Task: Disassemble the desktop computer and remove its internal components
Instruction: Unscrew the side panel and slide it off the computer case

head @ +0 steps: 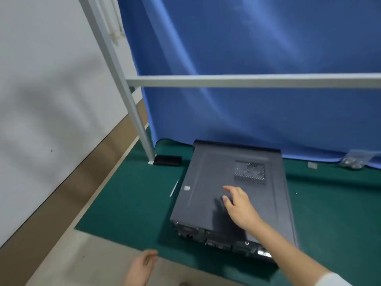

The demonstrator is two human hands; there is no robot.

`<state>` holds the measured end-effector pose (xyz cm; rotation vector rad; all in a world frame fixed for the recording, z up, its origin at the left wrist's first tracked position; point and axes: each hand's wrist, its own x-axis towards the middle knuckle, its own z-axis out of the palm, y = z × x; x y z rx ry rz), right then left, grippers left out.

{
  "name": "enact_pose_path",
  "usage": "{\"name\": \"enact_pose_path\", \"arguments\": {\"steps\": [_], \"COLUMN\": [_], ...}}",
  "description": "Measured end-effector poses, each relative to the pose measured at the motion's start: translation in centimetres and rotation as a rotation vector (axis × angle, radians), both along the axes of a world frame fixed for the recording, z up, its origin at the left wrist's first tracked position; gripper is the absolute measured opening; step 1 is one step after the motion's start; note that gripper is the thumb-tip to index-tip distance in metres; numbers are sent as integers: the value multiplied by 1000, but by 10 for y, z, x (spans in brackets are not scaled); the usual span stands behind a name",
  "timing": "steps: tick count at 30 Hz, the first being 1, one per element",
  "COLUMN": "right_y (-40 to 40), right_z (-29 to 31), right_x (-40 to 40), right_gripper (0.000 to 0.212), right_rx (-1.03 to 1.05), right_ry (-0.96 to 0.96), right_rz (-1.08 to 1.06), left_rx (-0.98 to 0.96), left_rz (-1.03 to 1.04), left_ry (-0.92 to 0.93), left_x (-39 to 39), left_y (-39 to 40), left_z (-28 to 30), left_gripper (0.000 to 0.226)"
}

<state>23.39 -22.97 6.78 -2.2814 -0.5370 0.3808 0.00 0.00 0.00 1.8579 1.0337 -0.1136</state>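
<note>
A dark grey desktop computer case (208, 182) lies on its side on a green mat (127, 193), its side panel facing up and closed. A vent grille (249, 172) sits near the panel's far right. The rear ports face me at the near edge. My right hand (239, 207) reaches over the middle of the panel with fingers spread and relaxed, holding nothing. My left hand (140, 269) hovers low at the bottom of the view, near the mat's front edge, fingers loosely bent and empty.
A thin silver tool (174, 187) lies on the mat left of the case. A black block (168, 160) sits by the foot of a grey metal frame post (132, 104). A blue cloth (247, 38) hangs behind. Small plastic bags (353, 161) lie at the far right.
</note>
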Motion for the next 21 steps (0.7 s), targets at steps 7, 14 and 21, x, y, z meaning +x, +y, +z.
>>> {"name": "enact_pose_path", "arguments": {"steps": [7,14,21], "right_y": [44,48,51], "right_z": [-44,-49,-48], "right_x": [6,4,6], "right_gripper": [48,44,42], "right_rx": [-364,-427,-418], "right_ry": [-267,-389,-352], "right_rz": [-80,-144,-160], "left_rx": [114,199,199], "left_rz": [-198,-226,-236], "left_ry": [24,65,143], "left_x": [71,171,251], "left_y": [39,85,106], "left_z": [-10,-40,-73], "left_gripper": [29,27,34]}}
